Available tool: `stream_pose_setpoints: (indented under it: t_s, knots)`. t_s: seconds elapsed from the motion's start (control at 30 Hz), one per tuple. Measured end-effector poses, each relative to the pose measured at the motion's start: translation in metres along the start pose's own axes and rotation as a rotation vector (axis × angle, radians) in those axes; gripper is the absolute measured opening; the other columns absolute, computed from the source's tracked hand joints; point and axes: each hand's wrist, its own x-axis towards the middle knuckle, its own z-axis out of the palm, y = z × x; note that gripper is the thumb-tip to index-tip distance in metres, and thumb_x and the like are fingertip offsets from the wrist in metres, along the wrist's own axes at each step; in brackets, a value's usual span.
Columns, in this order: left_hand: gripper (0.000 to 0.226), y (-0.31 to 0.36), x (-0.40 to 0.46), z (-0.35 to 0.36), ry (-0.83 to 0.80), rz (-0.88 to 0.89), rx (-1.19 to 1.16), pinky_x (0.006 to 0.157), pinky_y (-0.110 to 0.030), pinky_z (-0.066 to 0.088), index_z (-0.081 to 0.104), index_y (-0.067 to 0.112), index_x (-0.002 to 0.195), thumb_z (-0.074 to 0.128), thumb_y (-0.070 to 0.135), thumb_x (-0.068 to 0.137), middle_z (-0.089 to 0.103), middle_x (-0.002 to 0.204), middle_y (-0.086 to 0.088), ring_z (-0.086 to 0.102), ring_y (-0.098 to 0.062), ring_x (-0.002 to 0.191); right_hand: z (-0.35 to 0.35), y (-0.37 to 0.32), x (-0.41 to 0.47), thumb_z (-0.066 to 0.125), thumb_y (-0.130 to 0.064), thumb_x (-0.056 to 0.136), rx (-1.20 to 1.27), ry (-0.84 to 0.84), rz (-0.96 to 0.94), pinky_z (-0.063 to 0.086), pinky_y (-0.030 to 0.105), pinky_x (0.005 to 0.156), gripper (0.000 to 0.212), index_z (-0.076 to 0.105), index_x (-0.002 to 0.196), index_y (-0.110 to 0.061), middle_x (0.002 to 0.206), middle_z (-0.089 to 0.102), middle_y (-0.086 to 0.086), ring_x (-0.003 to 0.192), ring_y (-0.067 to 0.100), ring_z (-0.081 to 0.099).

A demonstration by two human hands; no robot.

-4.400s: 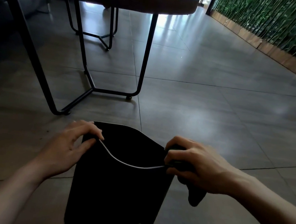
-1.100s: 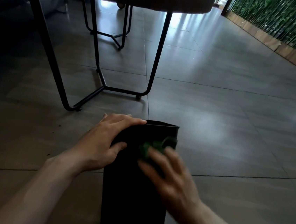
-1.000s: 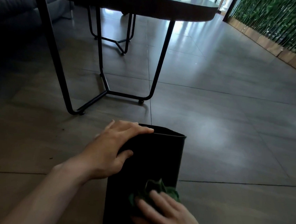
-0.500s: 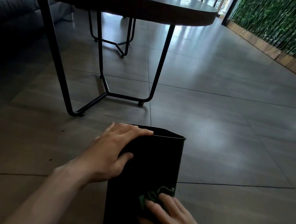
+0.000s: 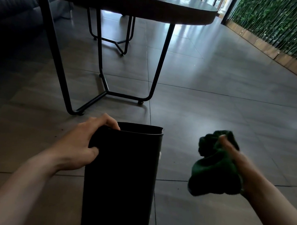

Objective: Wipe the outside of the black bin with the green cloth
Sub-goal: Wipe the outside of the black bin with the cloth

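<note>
The tall black bin [image 5: 120,179] stands upright on the tiled floor at the bottom centre. My left hand [image 5: 84,142] grips its upper left rim, fingers hooked over the edge and thumb on the outer wall. The crumpled green cloth [image 5: 213,166] is off the bin, held in the air to its right. My right hand [image 5: 231,157] is closed around the cloth, a clear gap away from the bin's right side.
A round dark table [image 5: 137,1] on thin black metal legs [image 5: 158,62] stands just beyond the bin. A dark sofa [image 5: 9,11] sits at the far left. A green plant wall [image 5: 281,27] with a wooden base runs along the right.
My right hand has lifted the green cloth off the bin's front wall and swung it out to the right. My left hand has shifted its grip on the rim.
</note>
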Motion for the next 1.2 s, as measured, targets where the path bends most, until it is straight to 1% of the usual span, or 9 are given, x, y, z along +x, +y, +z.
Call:
stream_pose_setpoints:
  t_s: [0.17, 0.3, 0.5, 0.57, 0.7, 0.83, 0.93, 1.03, 1.2]
  knots:
    - [0.048, -0.004, -0.006, -0.001, 0.053, -0.008, -0.025, 0.096, -0.050, 0.049, 0.052, 0.027, 0.095, 0.053, -0.009, 0.064, 0.066, 0.118, 0.014, 0.057, -0.012, 0.119, 0.027, 0.012, 0.038, 0.086, -0.030, 0.082, -1.095, -0.137, -0.293, 0.054, 0.024, 0.089, 0.066, 0.054, 0.132, -0.058, 0.117, 0.061, -0.004, 0.102, 0.011, 0.066]
    - [0.040, -0.011, -0.006, 0.000, 0.098, -0.003, 0.008, 0.100, -0.047, 0.047, 0.047, 0.029, 0.087, 0.061, -0.006, 0.072, 0.066, 0.117, 0.013, 0.054, -0.004, 0.125, 0.051, 0.020, 0.054, 0.071, -0.043, 0.092, -1.455, -0.227, -0.483, 0.055, 0.041, 0.091, 0.044, 0.057, 0.132, -0.055, 0.123, 0.051, -0.011, 0.106, 0.017, 0.060]
    - [0.045, -0.025, -0.002, 0.001, 0.233, -0.007, 0.136, 0.091, -0.036, 0.045, 0.047, 0.029, 0.086, 0.064, -0.009, 0.070, 0.063, 0.118, 0.010, 0.054, -0.012, 0.124, 0.055, 0.029, 0.046, 0.063, -0.047, 0.096, -1.399, -0.215, -0.593, 0.055, 0.042, 0.079, 0.012, 0.064, 0.104, -0.037, 0.108, 0.059, -0.012, 0.093, 0.021, 0.063]
    - [0.047, -0.029, -0.001, 0.001, 0.309, -0.046, 0.176, 0.085, -0.030, 0.042, 0.049, 0.031, 0.086, 0.062, -0.011, 0.068, 0.061, 0.114, 0.008, 0.055, -0.011, 0.118, 0.059, 0.027, 0.039, 0.062, -0.047, 0.096, -1.377, -0.211, -0.620, 0.054, 0.042, 0.076, 0.012, 0.062, 0.097, -0.035, 0.098, 0.057, -0.014, 0.085, 0.018, 0.060]
    - [0.042, -0.036, -0.001, 0.000, 0.407, -0.182, 0.202, 0.087, -0.042, 0.054, 0.052, 0.034, 0.091, 0.056, -0.005, 0.076, 0.062, 0.117, 0.008, 0.062, -0.017, 0.108, 0.077, 0.013, 0.024, 0.056, -0.056, 0.096, -1.429, -0.146, -0.694, 0.052, 0.040, 0.070, 0.021, 0.054, 0.087, -0.036, 0.091, 0.052, -0.012, 0.078, 0.021, 0.058]
    - [0.038, -0.028, 0.004, 0.007, 0.438, -0.137, 0.109, 0.087, -0.040, 0.057, 0.057, 0.038, 0.100, 0.056, 0.002, 0.088, 0.066, 0.110, 0.015, 0.065, -0.005, 0.102, 0.091, 0.004, 0.019, 0.054, -0.061, 0.095, -1.518, -0.061, -0.639, 0.049, 0.036, 0.067, 0.025, 0.040, 0.081, -0.046, 0.095, 0.052, -0.011, 0.082, 0.024, 0.057]
    - [0.033, -0.014, 0.005, 0.015, 0.344, 0.005, 0.056, 0.091, -0.035, 0.054, 0.059, 0.041, 0.115, 0.061, 0.019, 0.090, 0.065, 0.114, 0.021, 0.062, 0.001, 0.107, 0.098, 0.002, 0.022, 0.055, -0.063, 0.095, -1.548, -0.027, -0.544, 0.045, 0.035, 0.068, 0.026, 0.042, 0.079, -0.045, 0.094, 0.052, -0.011, 0.089, 0.028, 0.060]
    - [0.052, -0.003, 0.003, 0.027, 0.102, 0.107, 0.188, 0.104, -0.034, 0.047, 0.052, 0.045, 0.133, 0.068, 0.036, 0.084, 0.058, 0.130, 0.024, 0.055, -0.003, 0.122, 0.105, 0.004, 0.025, 0.057, -0.062, 0.094, -1.518, 0.040, -0.479, 0.046, 0.035, 0.072, 0.021, 0.062, 0.093, -0.041, 0.101, 0.059, -0.009, 0.096, 0.030, 0.062]
    - [0.077, -0.003, 0.005, 0.039, 0.051, 0.078, 0.380, 0.117, -0.043, 0.032, 0.046, 0.046, 0.140, 0.078, 0.015, 0.076, 0.057, 0.136, 0.024, 0.050, -0.013, 0.129, 0.107, 0.011, 0.021, 0.062, -0.054, 0.094, -1.441, 0.111, -0.555, 0.040, 0.032, 0.066, 0.024, 0.067, 0.110, -0.036, 0.100, 0.057, -0.008, 0.090, 0.028, 0.063]
